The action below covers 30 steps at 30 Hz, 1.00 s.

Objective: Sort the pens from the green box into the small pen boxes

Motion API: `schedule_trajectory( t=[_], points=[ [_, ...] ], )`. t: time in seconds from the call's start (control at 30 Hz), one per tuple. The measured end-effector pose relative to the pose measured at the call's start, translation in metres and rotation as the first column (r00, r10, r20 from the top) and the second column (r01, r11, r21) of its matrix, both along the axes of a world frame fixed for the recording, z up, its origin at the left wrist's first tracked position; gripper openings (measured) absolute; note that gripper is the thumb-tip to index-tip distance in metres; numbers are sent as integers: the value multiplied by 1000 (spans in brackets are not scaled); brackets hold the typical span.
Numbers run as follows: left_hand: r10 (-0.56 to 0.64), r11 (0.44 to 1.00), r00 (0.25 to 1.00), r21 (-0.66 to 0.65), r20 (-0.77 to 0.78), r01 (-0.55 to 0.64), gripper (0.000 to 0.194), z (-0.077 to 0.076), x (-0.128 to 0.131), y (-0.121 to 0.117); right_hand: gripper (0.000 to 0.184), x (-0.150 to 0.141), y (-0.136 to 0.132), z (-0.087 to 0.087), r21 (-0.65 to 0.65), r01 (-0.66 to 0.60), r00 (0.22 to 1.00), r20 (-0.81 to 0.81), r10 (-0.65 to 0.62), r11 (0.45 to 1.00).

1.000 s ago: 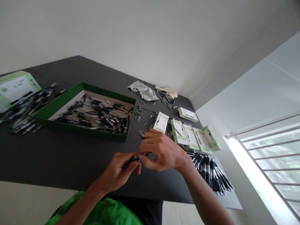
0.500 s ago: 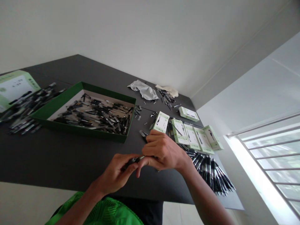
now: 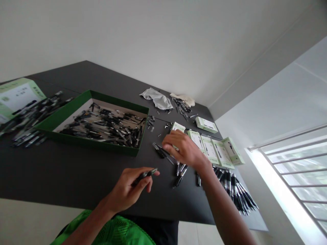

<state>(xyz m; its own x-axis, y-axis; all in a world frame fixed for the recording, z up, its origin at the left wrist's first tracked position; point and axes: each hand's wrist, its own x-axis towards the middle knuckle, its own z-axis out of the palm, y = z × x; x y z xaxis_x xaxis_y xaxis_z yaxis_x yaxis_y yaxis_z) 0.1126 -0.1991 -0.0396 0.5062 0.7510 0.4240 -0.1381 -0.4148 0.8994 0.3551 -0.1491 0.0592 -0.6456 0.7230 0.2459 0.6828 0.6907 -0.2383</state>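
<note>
My left hand (image 3: pixel 129 187) is closed around a dark pen (image 3: pixel 144 175), whose tip end points right past the fingers. Further right, my right hand (image 3: pixel 180 148) hovers over the table with curled fingers pinched towards the thumb. Whatever it may hold is hidden or too small to name. Below and beside it lie loose black pens (image 3: pixel 181 177) and, to its left, a few pen parts (image 3: pixel 160 151). A light green pen box (image 3: pixel 178 127) is partly covered by the right hand.
A green tray (image 3: pixel 89 143) full of pens and parts stands left. Beyond it are piled pens (image 3: pixel 33 119) and a green-white box (image 3: pixel 20 97). More pen boxes (image 3: pixel 209 149), fanned pens (image 3: pixel 236 190), a white cloth (image 3: pixel 157 98) and a cream glove-like cloth (image 3: pixel 184 98) lie right and back.
My right hand has left the pen in my left hand and moved up and right, uncovering pens on the table. My left hand has stayed nearly in place, still holding its pen.
</note>
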Motion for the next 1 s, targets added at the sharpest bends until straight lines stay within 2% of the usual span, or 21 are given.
schedule_trajectory(
  t=[0.07,0.13,0.17,0.23,0.37,0.57,0.73,0.87,0.93,1.0],
  points=[
    [19,999,1000,-32,6,-19,28,0,1,0,28,21,30,-8,113,259,953,130,-273,959],
    [38,998,999,-58,2,-37,29,0,1,0,22,38,58,-19,135,376,868,295,-399,917],
    [45,997,999,-69,-2,-45,29,1,1,0,22,44,70,-25,131,398,835,360,-417,908],
    [57,995,998,-86,-10,-58,30,2,0,0,24,49,89,-37,117,396,803,437,-405,911],
    [67,993,998,-99,-17,-68,30,1,0,1,28,45,108,-52,94,345,800,491,-345,934],
    [61,988,998,-138,-27,-64,31,-2,1,2,20,39,123,-58,86,295,787,543,-293,952],
    [79,983,996,-165,-38,-84,35,-2,2,3,21,36,117,-53,113,264,815,505,-284,958],
    [104,974,993,-195,-54,-112,38,-3,2,3,25,31,98,-44,162,268,848,429,-312,950],
    [107,973,992,-197,-62,-117,38,-4,2,3,21,24,80,-36,185,278,909,267,-321,943],
    [112,974,991,-189,-70,-124,37,-4,2,3,15,11,56,-25,166,285,958,-24,-285,944]
  ],
)
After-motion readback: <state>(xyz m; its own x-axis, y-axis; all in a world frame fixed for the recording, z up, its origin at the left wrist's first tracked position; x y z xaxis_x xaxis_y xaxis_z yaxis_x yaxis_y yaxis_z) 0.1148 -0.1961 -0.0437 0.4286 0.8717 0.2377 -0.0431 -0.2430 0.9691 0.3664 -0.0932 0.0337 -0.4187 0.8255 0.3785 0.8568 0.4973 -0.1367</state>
